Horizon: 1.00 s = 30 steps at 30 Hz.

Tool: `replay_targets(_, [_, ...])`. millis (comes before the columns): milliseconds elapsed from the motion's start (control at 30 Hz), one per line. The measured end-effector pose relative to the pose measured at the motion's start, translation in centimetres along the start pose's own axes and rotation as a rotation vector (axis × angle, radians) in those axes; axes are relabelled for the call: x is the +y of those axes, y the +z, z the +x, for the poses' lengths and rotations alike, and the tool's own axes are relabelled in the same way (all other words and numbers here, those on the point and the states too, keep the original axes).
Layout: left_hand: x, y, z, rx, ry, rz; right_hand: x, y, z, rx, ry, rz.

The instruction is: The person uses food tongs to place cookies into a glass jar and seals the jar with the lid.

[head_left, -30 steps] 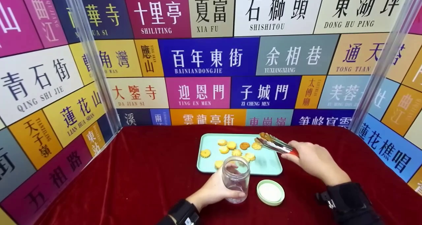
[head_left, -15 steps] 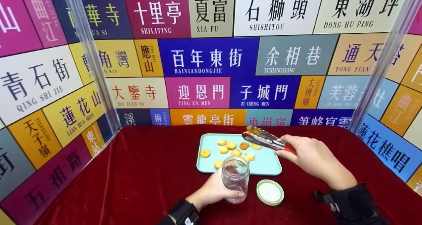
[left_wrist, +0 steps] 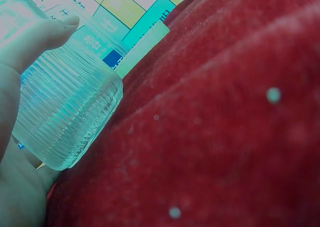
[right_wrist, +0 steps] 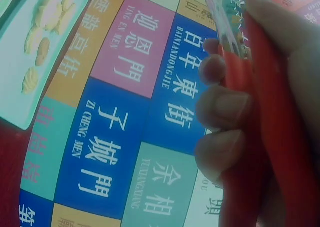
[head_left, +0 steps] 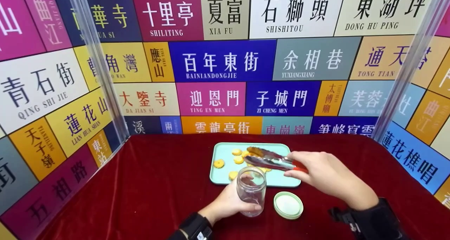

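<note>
The right hand (head_left: 321, 171) was closed around the red handles of the tongs (head_left: 272, 159), and the tong tips pinched a brown cookie (head_left: 255, 150) above the green tray (head_left: 225, 175). From that grip the cookie sat out at the far end of the tongs, to the left of the hand and a little beyond the mouth of the jar (head_left: 251, 190). The left hand (head_left: 228, 203) was wrapped around the jar's lower half, standing it upright on the red cloth (head_left: 147, 183) just in front of the tray.

The main risk was the cookie slipping. It was held only at the tips, well away from the squeezing fingers (right_wrist: 222, 104), so a small easing of pressure could have dropped it onto the tray or cloth. Squeezing too hard could have crumbled it instead.

The jar's mouth was narrow, so a cookie brought in flat could have caught on the rim and fallen outside. The tongs could also have knocked the rim and tipped the jar, though the left hand steadied it. The lid (head_left: 288, 204), lying just right of the jar, sat beneath the right wrist and could have been brushed.
</note>
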<state>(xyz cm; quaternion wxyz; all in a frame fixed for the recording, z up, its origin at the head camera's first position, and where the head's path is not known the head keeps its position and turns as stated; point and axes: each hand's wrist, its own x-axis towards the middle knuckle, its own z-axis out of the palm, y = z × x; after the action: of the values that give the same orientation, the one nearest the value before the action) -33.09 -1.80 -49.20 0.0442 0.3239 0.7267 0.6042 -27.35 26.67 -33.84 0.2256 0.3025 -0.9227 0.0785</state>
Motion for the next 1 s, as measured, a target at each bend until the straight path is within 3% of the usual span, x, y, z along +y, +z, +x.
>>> replay_targets(233, [0.13, 0.04, 0.03, -0.012, -0.005, -0.049, -0.45, 0.52, 0.09, -0.057, -0.064, 0.026])
replay_targets(533, [0.11, 0.04, -0.01, 0.006, -0.042, 0.015, -0.46, 1.07, 0.21, -0.074, -0.086, 0.037])
replay_targets(1000, [-0.05, 0.05, 0.01, 0.007, -0.043, 0.014, -0.48, 0.4, 0.0, -0.091, -0.06, 0.036])
